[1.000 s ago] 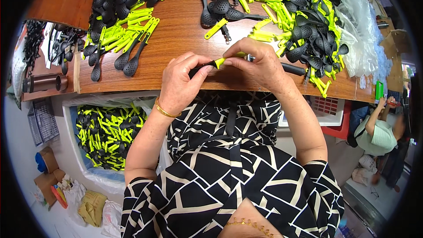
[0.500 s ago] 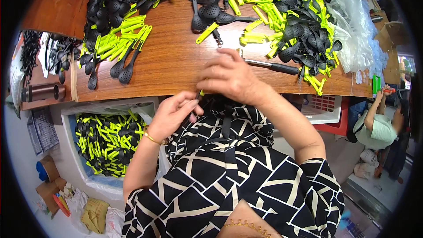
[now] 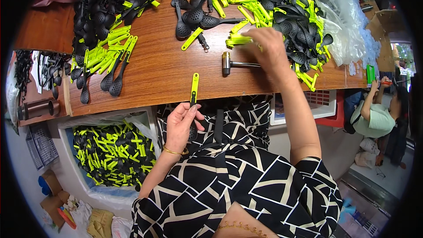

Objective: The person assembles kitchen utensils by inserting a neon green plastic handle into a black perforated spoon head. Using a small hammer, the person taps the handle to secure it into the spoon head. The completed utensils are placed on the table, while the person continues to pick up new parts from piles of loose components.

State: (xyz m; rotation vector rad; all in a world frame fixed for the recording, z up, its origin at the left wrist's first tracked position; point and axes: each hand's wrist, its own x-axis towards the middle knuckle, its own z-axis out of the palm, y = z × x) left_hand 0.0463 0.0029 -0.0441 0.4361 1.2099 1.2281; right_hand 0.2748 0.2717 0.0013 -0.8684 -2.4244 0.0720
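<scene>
My left hand point(image 3: 179, 125) is closed on a black slotted spoon with a bright green handle point(image 3: 194, 87). The handle points away from me, and the spoon's dark bowl hangs below the fingers in front of my clothes. Over the table my right hand point(image 3: 271, 52) is at a small pile of loose green handles point(image 3: 236, 39). Its fingers are smeared by motion, so whether they grip one is unclear. A hammer point(image 3: 226, 64) lies just below that hand, its shaft partly covered by it. Beyond it, a green handle point(image 3: 192, 39) lies beside a short black stem point(image 3: 203, 42).
Black slotted spoons point(image 3: 194, 16) and a large heap of spoons and handles point(image 3: 304, 35) fill the table's far side. Spoons with green handles point(image 3: 115, 81) lie at the left. A lined bin point(image 3: 66, 134) of them stands below the edge. Another person point(image 3: 374, 119) sits at far right.
My right hand has left my left hand and moved right and away to the green handles, uncovering the hammer head. The spoon in my left hand now shows its green handle upright.
</scene>
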